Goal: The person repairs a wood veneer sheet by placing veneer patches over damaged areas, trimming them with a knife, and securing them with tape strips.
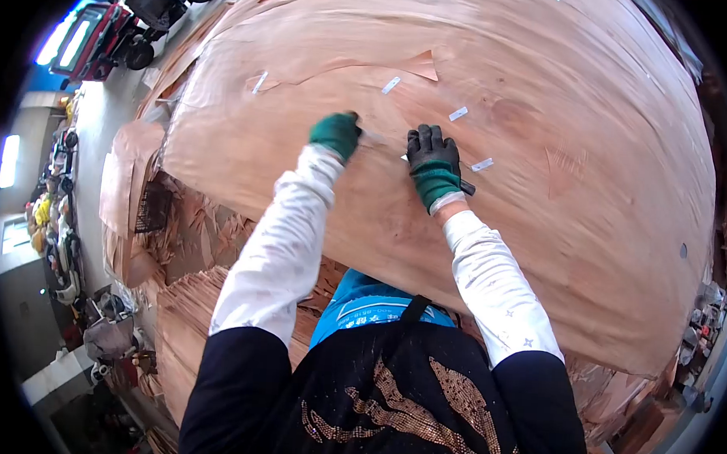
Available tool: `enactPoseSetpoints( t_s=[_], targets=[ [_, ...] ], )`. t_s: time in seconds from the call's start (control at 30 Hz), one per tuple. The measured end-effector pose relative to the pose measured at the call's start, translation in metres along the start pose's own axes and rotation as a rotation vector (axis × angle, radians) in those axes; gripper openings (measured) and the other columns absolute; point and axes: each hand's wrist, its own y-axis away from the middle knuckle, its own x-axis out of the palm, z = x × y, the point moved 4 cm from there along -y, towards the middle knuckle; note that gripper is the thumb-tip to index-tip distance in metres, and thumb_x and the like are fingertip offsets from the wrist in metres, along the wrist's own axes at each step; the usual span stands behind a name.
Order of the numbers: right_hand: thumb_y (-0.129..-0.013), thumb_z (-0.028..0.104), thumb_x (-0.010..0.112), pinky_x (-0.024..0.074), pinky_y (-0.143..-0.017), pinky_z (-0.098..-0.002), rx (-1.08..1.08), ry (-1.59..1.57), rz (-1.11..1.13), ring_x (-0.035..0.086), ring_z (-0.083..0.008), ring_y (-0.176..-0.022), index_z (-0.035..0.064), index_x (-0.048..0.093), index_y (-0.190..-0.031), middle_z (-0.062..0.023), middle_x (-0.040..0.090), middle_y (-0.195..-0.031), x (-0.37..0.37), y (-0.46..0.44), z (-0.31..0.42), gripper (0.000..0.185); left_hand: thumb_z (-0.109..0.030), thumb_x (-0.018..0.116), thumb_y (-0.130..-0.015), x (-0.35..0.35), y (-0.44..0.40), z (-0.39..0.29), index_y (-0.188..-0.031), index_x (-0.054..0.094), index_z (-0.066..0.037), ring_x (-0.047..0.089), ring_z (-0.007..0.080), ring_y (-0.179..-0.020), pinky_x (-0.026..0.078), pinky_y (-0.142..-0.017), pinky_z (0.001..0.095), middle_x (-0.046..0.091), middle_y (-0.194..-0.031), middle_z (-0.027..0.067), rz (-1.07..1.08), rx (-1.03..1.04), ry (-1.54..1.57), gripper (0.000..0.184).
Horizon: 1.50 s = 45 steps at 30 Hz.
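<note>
My left hand (335,135), in a green and black glove, is closed above the large wood veneer sheet (364,203); what it holds is blurred and I cannot make it out. My right hand (434,161), gloved the same way, lies on the sheet with its fingers stretched out. A dark handle-like object (467,187) shows beside my right wrist; whether the hand touches it is unclear. Short white strips lie on the veneer: one (458,113) beyond my right hand, one (481,165) to its right, another (391,85) farther off.
A torn flap of veneer (423,65) lies toward the far side. Stacked veneer (185,325) and scraps are below left, near a dark crate (153,207). A red vehicle (88,40) and a motorcycle (150,11) stand at upper left.
</note>
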Motion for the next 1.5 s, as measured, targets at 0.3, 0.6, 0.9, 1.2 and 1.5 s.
enactPoseSetpoints(
  t_s=[0.3, 0.6, 0.9, 1.2, 1.5],
  targets=[
    [-0.090, 0.009, 0.051, 0.0481, -0.092, -0.0414, 0.176, -0.808, -0.126, 0.059, -0.0331, -0.110, 0.0143, 0.056, -0.131, -0.0146, 0.062, -0.119, -0.029, -0.005, -0.063, 0.042, -0.023, 0.058, -0.097, -0.221, 0.092, -0.071, -0.122, 0.061, 0.001, 0.064, 0.0106, -0.062, 0.044, -0.045, 0.0216, 0.070, -0.088, 0.0118, 0.197, 0.102, 1.332, 0.034],
    [-0.082, 0.011, 0.065, 0.0501, -0.091, -0.0371, 0.689, -0.850, 0.493, 0.059, -0.0294, -0.114, 0.0056, 0.030, -0.149, -0.0204, 0.054, -0.129, -0.037, 0.049, -0.004, 0.076, -0.014, 0.069, -0.083, -0.307, 0.086, 0.011, -0.104, 0.072, -0.008, 0.067, 0.0194, -0.066, 0.054, -0.061, 0.0325, 0.072, -0.096, 0.0114, -0.179, 1.004, 1.119, 0.022],
    [-0.074, 0.002, 0.069, 0.0521, -0.086, -0.0373, 0.881, -0.720, 0.444, 0.062, -0.0292, -0.104, 0.0055, 0.026, -0.152, -0.0202, 0.057, -0.123, -0.016, 0.055, 0.010, 0.089, -0.020, 0.064, -0.087, -0.342, 0.023, 0.110, -0.097, 0.072, -0.012, 0.065, 0.0175, -0.060, 0.056, -0.067, 0.0359, 0.072, -0.100, 0.0120, -0.374, 1.215, 1.202, 0.015],
    [-0.078, 0.000, 0.063, 0.0485, -0.096, -0.0330, 0.894, -0.868, 0.380, 0.056, -0.0292, -0.122, 0.0025, 0.024, -0.152, -0.0228, 0.048, -0.139, -0.027, 0.050, 0.021, 0.083, -0.029, 0.064, -0.092, -0.303, -0.061, 0.159, -0.109, 0.066, -0.004, 0.066, 0.0231, -0.083, 0.054, -0.081, 0.0379, 0.069, -0.110, 0.0137, -0.149, 1.171, 1.172, 0.030],
    [-0.082, 0.009, 0.063, 0.0533, -0.086, -0.0370, 0.810, -0.605, 0.505, 0.065, -0.0288, -0.109, 0.0097, 0.026, -0.153, -0.0187, 0.055, -0.133, -0.048, 0.036, 0.024, 0.080, -0.017, 0.042, -0.087, -0.067, -0.328, 0.437, -0.156, 0.017, -0.014, 0.025, 0.0357, -0.145, 0.023, -0.118, 0.0483, 0.018, -0.161, 0.0149, -0.116, -0.093, -0.433, 0.074]
  ],
)
